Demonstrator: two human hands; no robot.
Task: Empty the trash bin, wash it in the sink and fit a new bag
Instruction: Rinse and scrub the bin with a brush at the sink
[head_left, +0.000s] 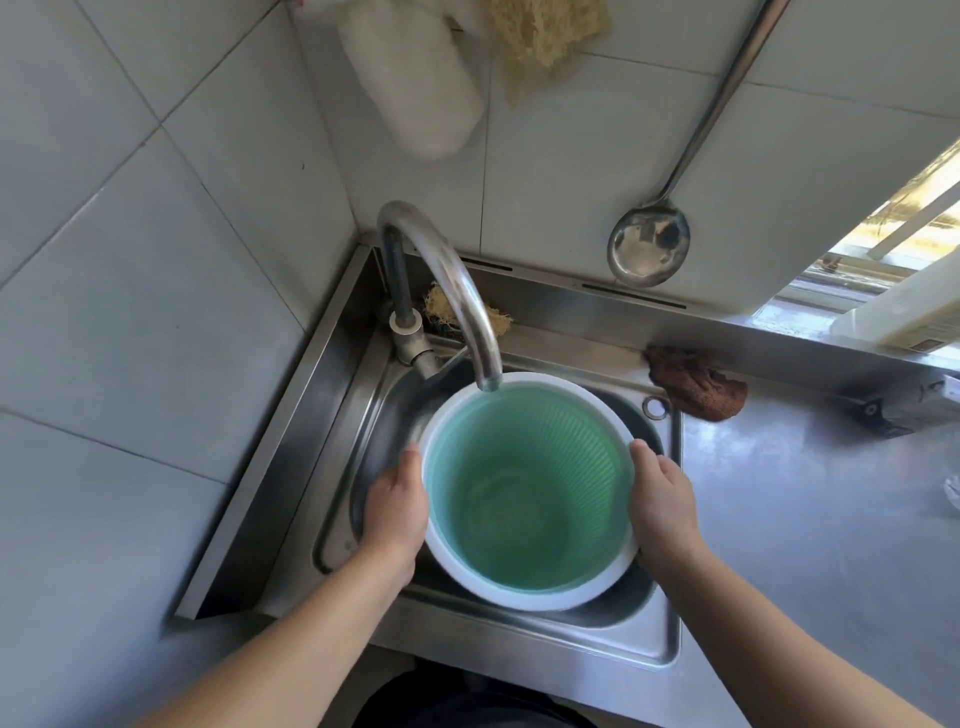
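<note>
A round trash bin (524, 499), green inside with a white rim, stands upright in the steel sink (665, 644). It holds no bag and its ribbed inner wall looks wet. My left hand (397, 512) grips the rim on the left side. On the right side my right hand (662, 506) holds the rim too. The curved steel tap (452, 283) ends just over the bin's far edge, where a thin stream of water seems to fall in.
A steel ladle (649, 249) hangs on the tiled wall behind the sink. A brown rag (696, 387) lies on the steel counter (810, 519) to the right. A yellow loofah (493, 319) sits behind the tap. A white plastic bag (415, 78) hangs above.
</note>
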